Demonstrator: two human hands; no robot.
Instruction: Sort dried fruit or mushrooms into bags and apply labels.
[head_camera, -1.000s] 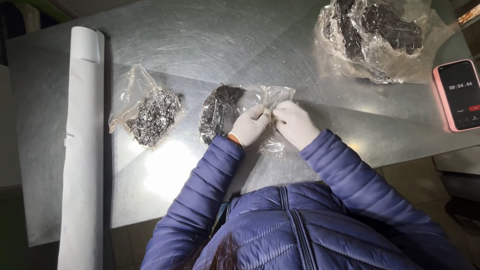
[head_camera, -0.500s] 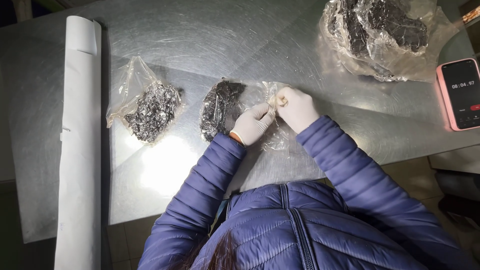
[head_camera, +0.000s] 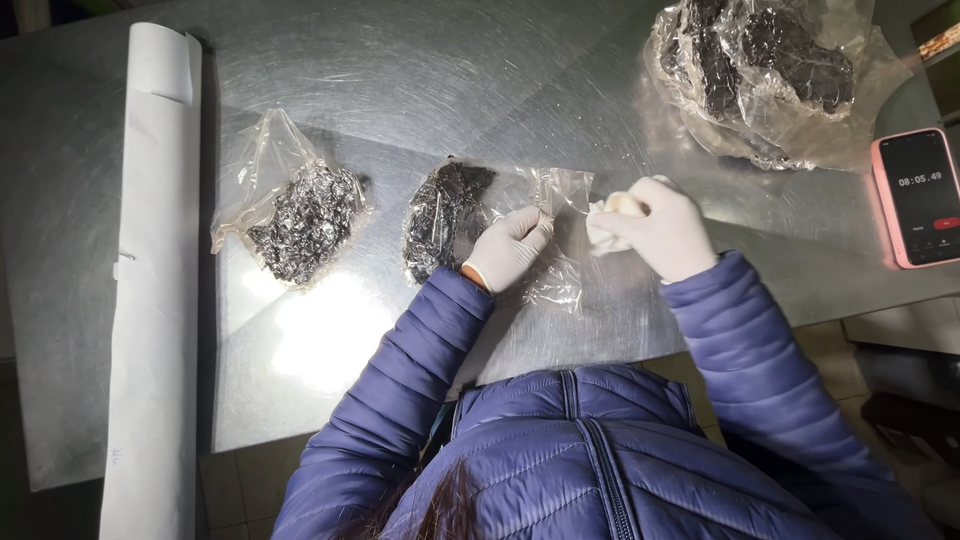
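Observation:
A clear plastic bag (head_camera: 455, 215) with a dark, shiny clump inside lies in the middle of the metal table (head_camera: 400, 80). My left hand (head_camera: 508, 248), in a white glove, presses on the bag's empty plastic just right of the dark clump. My right hand (head_camera: 655, 225), also gloved, pinches the open end of the same bag (head_camera: 570, 190) and pulls it to the right. The bag's mouth is stretched flat between both hands.
A second clear bag with dark material (head_camera: 295, 210) lies to the left. A long white paper roll (head_camera: 150, 270) runs along the table's left side. A large plastic bag of dark lumps (head_camera: 770, 70) sits at the back right. A pink-cased phone (head_camera: 920, 195) lies at the right edge.
My right hand has moved to the right, away from my left hand, drawing the bag's open end out. My left hand stays on the bag.

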